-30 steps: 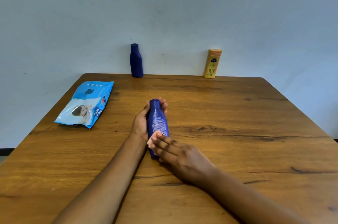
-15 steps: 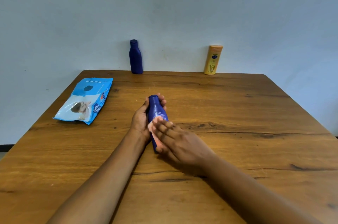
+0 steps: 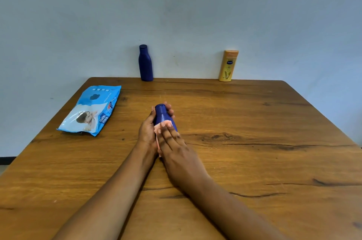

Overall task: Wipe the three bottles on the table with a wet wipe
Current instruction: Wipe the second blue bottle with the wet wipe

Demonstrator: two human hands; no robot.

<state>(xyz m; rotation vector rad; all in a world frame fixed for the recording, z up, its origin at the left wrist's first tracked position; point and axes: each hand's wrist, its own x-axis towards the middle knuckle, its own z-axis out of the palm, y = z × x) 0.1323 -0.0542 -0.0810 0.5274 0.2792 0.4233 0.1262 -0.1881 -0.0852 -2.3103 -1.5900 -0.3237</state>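
A dark blue bottle (image 3: 163, 115) lies on its side in the middle of the wooden table (image 3: 254, 141), cap pointing away from me. My left hand (image 3: 147, 130) grips it from the left, fingers curled round its neck end. My right hand (image 3: 176, 147) lies over the bottle's body with straight fingers, pressing a pale pink wet wipe (image 3: 159, 129) against it. Most of the bottle's body is hidden under that hand. A second dark blue bottle (image 3: 145, 63) and a yellow bottle (image 3: 228, 65) stand upright at the table's far edge against the wall.
A light blue pack of wet wipes (image 3: 92, 109) lies flat near the table's left edge. A pale wall rises directly behind the far edge. The table's right edge runs diagonally at the right.
My right hand has slid the wipe forward along the lying bottle, from its base end up towards the neck. My left hand keeps the same grip.
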